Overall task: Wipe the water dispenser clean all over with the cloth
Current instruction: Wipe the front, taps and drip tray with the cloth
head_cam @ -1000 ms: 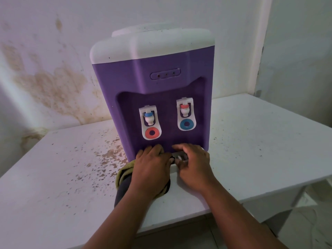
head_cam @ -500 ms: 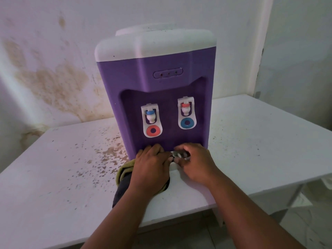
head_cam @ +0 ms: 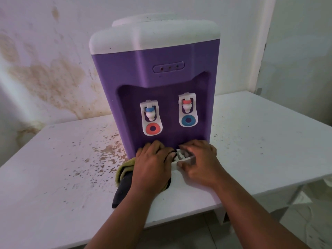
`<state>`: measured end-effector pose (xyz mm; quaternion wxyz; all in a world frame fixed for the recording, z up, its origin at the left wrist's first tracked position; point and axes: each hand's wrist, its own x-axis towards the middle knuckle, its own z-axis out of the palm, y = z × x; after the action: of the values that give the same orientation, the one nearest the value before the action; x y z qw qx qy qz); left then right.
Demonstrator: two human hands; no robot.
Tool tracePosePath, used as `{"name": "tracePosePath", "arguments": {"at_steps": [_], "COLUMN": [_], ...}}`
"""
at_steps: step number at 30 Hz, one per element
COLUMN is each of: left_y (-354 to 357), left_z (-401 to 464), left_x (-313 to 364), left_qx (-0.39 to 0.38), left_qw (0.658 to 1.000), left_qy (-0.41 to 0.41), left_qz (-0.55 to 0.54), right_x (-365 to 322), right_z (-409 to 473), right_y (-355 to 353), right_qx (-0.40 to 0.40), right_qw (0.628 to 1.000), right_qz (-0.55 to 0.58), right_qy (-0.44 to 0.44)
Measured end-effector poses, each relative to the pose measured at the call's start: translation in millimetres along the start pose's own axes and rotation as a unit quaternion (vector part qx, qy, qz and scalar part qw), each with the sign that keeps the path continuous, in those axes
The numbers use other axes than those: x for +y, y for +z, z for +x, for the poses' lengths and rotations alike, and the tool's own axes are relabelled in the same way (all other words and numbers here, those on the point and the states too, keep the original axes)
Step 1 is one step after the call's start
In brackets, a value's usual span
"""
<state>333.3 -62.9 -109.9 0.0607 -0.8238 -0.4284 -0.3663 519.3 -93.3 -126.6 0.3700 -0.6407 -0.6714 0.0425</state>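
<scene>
Both forearms extended forward, left hand (head_cam: 152,164) palm-down, right hand (head_cam: 199,162) beside it, fingers curled.

One camera only, sitting on your head. You are looking forward and down, from just above and in front. Close view: water dispenser (head_cam: 156,83) filling middle of picture, standing straight ahead of you. Your left hand (head_cam: 152,166) and right hand (head_cam: 199,162) reaching in from bottom edge, arms coming up from below. White table (head_cam: 260,141) spreading wide on both sides. Stained wall (head_cam: 45,72) showing behind. Wide lens bending edges a little. No second view sharing this scene.
</scene>
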Motion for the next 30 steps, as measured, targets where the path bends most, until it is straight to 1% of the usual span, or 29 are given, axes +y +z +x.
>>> {"name": "tracePosePath", "arguments": {"at_steps": [4,9,14,19,23,25,27,30], "left_y": [3.8,3.8,-0.8,-2.1,-1.0,0.1,1.3,-2.2], "left_z": [5.5,12.1,18.7,18.7,17.6,14.8,8.6,1.0], "left_x": [9.2,7.1,1.0,-1.1,-1.4,0.8,4.5,7.1], "left_qx": [-0.024,-0.06,-0.105,-0.121,-0.111,-0.091,-0.044,0.046], "left_qw": [1.0,0.998,0.993,0.988,0.989,0.991,0.996,0.995], "left_qy": [0.004,0.009,0.032,0.058,0.058,0.059,0.056,0.013], "left_qz": [0.019,0.013,-0.032,-0.072,-0.082,-0.074,-0.062,-0.083], "right_x": [0.0,-2.1,-3.9,-3.9,-5.0,-4.6,-4.5,-5.6], "right_z": [0.7,0.5,0.2,-0.1,-0.5,-0.2,-0.4,-3.0], "right_y": [0.3,-1.6,-5.5,-6.7,-8.1,-8.8,-8.5,-5.6], "right_qx": [0.002,0.01,0.016,0.022,0.014,0.01,0.01,0.022], "right_qw": [1.0,1.0,0.999,0.998,0.998,0.997,0.996,0.995], "right_qz": [0.012,0.023,0.047,0.061,0.065,0.07,0.079,0.085], "right_qy": [0.009,0.012,0.015,0.018,0.018,0.022,0.027,0.036]}}
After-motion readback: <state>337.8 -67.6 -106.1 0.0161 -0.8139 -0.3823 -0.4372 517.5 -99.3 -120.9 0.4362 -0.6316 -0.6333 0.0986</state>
